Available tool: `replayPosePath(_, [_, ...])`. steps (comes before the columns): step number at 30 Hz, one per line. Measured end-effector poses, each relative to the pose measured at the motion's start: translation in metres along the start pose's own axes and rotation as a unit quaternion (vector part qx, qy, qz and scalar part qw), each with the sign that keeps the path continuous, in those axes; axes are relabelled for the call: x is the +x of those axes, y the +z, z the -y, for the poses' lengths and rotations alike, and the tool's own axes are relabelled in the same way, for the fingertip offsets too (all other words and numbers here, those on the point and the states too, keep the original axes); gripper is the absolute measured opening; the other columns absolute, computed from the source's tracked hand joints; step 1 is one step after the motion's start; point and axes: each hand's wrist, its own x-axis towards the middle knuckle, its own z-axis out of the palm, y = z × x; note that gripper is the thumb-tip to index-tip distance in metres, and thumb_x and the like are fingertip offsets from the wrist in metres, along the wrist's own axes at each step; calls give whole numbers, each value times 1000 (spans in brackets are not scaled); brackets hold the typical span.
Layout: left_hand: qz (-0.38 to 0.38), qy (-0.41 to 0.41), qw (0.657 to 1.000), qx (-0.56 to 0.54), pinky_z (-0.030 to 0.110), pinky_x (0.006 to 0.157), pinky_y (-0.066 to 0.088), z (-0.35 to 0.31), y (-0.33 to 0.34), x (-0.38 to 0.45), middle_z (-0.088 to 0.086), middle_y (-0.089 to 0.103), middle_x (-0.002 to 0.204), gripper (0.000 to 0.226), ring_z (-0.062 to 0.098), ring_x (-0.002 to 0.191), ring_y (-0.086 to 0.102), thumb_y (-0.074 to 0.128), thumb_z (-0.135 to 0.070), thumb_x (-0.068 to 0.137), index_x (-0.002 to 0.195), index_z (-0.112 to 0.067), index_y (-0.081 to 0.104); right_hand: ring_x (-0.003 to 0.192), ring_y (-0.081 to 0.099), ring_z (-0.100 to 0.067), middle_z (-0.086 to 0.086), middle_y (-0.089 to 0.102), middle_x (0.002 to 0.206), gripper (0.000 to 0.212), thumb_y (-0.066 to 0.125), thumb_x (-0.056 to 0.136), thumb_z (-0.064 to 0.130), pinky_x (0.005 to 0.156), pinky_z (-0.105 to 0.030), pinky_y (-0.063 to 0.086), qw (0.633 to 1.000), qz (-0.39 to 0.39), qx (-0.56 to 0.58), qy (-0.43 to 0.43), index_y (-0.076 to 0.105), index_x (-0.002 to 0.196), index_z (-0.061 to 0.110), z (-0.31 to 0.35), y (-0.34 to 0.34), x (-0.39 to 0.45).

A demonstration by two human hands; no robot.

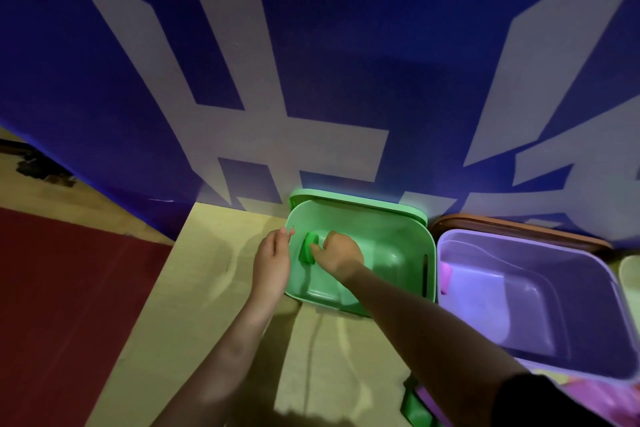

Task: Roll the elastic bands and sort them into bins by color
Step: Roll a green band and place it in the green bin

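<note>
Your right hand [337, 255] is down inside the pale green plastic bin [398, 218], fingers curled and pinching a rolled bright green elastic band [307, 248] at its near-left corner, so this one looks ready to be let go where it belongs. Your left hand [272, 262] sits at the bin's left rim with the fingers held straight and together, gripping nothing, and whether it actually touches the rim is hard to say from here. The green bin's floor otherwise looks bare, so I'd judge this is the first green roll going in, or close to it. Just to the right stands the lilac plastic bin [588, 288], and there's a bit of pink material [446, 276] showing at its left inner wall, though I can't tell whether that's a rolled band or something else. Down by your right forearm, at the lower edge, more green material [414, 406] and pink material [602, 402] lie on the pale wooden tabletop [221, 288], which suggests plenty still waits to be rolled and sorted. A brown lid [519, 226] peeks out behind the lilac bin, against the blue wall with pale lettering [311, 80]. So you're early in the job, by my reading: one green roll at the drop, the rest yet to come.
</note>
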Motion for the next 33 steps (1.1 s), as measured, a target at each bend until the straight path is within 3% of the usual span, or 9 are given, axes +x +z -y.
replayPosePath(6, [-7, -26, 999, -26, 44, 91, 50, -4, -1, -3, 0, 67, 97, 26, 23, 96, 63, 39, -32, 100, 94, -23, 63, 90, 62, -32, -13, 62, 83, 45, 50, 90, 48, 65, -27, 36, 1000, 13, -4, 0, 65, 93, 5, -8, -8, -1])
replayPosePath(11, [-8, -28, 999, -23, 45, 91, 50, -6, -1, -3, 5, 67, 102, 27, 24, 97, 63, 38, -33, 100, 98, -21, 63, 90, 62, -31, -14, 68, 91, 36, 54, 90, 39, 74, -29, 45, 999, 32, 21, -7, 67, 93, 5, -10, -8, 0])
replayPosePath(16, [-11, -25, 1000, -16, 47, 89, 51, -4, -1, -3, 4, 67, 98, 26, 24, 94, 63, 38, -34, 100, 90, -26, 61, 74, 56, -29, -8, 55, 68, 31, 54, 88, 35, 64, -26, 38, 998, 34, 46, 5, 59, 72, 10, -8, -6, 1])
replayPosePath(23, [-13, -11, 1000, -15, 42, 86, 49, -9, -4, -7, -3, 64, 90, 21, 26, 93, 61, 40, -28, 101, 96, -22, 59, 71, 53, -26, -4, 48, 59, 29, 55, 87, 32, 65, -26, 40, 997, 42, 61, 24, 56, 67, 11, -9, -16, -5])
replayPosePath(29, [-33, 38, 998, 26, 36, 80, 46, -10, -5, -12, 1, 62, 92, 18, 25, 94, 59, 42, -22, 100, 102, -18, 60, 74, 56, -26, -8, 57, 71, 28, 53, 89, 31, 66, -26, 41, 995, 42, 79, 37, 59, 72, 9, -9, -23, -12])
replayPosePath(33, [-122, 126, 983, 53, 27, 79, 47, -15, -13, -21, -3, 58, 104, 20, 10, 94, 55, 44, -23, 98, 108, -20, 62, 77, 62, -29, -12, 62, 75, 27, 55, 89, 30, 73, -33, 51, 990, 35, 130, 32, 59, 71, 10, -5, -30, -21])
